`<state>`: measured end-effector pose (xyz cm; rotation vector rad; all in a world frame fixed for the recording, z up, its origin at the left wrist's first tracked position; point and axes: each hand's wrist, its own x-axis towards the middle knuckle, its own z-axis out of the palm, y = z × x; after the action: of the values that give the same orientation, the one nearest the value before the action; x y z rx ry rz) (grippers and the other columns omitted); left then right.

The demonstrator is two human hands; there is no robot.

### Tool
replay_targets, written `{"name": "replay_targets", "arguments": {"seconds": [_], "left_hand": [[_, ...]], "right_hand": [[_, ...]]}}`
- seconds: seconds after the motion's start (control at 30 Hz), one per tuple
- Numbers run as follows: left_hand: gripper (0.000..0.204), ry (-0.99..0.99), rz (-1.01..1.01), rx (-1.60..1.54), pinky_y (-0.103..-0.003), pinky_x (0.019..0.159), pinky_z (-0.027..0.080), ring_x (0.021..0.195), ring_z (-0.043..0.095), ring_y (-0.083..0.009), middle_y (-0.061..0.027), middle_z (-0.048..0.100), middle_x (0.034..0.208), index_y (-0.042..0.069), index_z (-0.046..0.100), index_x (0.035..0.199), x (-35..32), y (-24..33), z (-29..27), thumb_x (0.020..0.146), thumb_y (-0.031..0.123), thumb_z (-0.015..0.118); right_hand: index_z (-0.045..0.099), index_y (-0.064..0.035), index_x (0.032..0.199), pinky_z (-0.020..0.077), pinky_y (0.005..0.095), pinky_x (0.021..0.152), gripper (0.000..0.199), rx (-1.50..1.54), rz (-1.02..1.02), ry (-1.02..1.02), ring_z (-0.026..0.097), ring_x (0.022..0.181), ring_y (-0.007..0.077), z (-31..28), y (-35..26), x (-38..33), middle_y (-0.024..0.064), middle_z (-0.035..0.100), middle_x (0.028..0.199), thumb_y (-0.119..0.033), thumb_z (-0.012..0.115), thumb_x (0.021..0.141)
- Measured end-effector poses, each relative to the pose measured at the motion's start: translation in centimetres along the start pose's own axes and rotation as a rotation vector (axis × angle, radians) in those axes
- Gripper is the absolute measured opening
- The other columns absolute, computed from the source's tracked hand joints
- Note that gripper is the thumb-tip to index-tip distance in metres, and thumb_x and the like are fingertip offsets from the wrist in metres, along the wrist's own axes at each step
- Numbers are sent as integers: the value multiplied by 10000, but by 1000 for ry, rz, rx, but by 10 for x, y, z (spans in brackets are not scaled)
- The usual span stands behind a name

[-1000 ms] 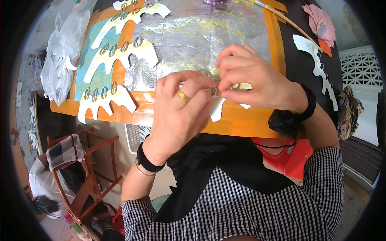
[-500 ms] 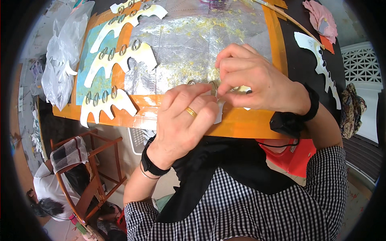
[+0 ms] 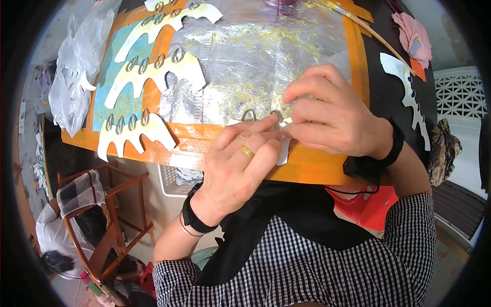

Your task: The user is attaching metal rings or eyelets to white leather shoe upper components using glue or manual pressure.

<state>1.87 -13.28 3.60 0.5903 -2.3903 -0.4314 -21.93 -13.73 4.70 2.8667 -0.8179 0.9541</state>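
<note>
Work in hand: a white paper cutout (image 3: pixel 283 148) getting metal rings (image 3: pixel 249 114), on an orange board (image 3: pixel 317 166) that rests on the person's lap.
Done so far: three cream cutouts already carry rows of rings, one far (image 3: pixel 169 20), one in the middle (image 3: pixel 156 71), one near (image 3: pixel 134 134), all lying at the left of the board.
Left to do: by the look of it, the piece under the hands has only two rings showing, so it seems to be at an early stage; another white cutout (image 3: pixel 409 97) lies ringless on the dark surface at right.
Left hand (image 3: pixel 238 163): fingers curled closed, thumb and forefinger pinching the white piece at its far edge, covering most of it.
Right hand (image 3: pixel 335 120): closed, fingertips pinched against the same spot, just right of the rings; what exactly they grip, I cannot tell.
Position of the piece: near edge of the board, centre, between both hands and touching both.
Backdrop: crinkled foil sheet (image 3: pixel 255 61) flecked with gold, far of the hands.
</note>
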Motion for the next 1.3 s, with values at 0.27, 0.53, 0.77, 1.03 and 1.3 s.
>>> {"name": "replay_targets", "arguments": {"seconds": [0.27,0.53,0.77,1.03,1.3], "left_hand": [[281,67,-14,-80,-373,872,546,1086,725,-301,-99,749,1027,63,552,905,-1,-3,1,744,-50,753],[164,115,-14,-42,-366,896,533,1120,695,-238,-52,707,1028,45,663,973,-5,-7,11,813,59,697],[157,69,49,-26,-373,908,526,1122,692,-233,-55,688,963,49,640,948,-1,-9,8,806,56,705],[175,40,8,-8,-394,929,484,1087,699,-189,-41,682,968,58,633,949,-5,-7,7,793,67,710],[150,73,33,34,-413,965,488,1072,700,-173,-30,678,975,58,642,925,-6,-7,10,792,71,710]], "right_hand": [[669,-105,825,463,410,896,156,154,170,-52,612,1022,242,-7,3,2,19,578,882,-96,756,696],[643,-110,812,484,411,875,144,51,81,-83,617,1042,240,-3,3,9,4,559,874,-114,719,689],[628,-95,798,484,409,919,129,7,33,-64,614,1048,225,2,5,8,12,575,890,-129,703,699],[633,-65,824,473,416,1012,110,-82,-42,-96,626,1055,185,-8,-6,5,22,622,924,-107,696,745],[624,-36,804,457,432,1047,97,-132,-16,-96,617,1075,188,-8,-13,3,26,617,924,-83,677,739]]}}
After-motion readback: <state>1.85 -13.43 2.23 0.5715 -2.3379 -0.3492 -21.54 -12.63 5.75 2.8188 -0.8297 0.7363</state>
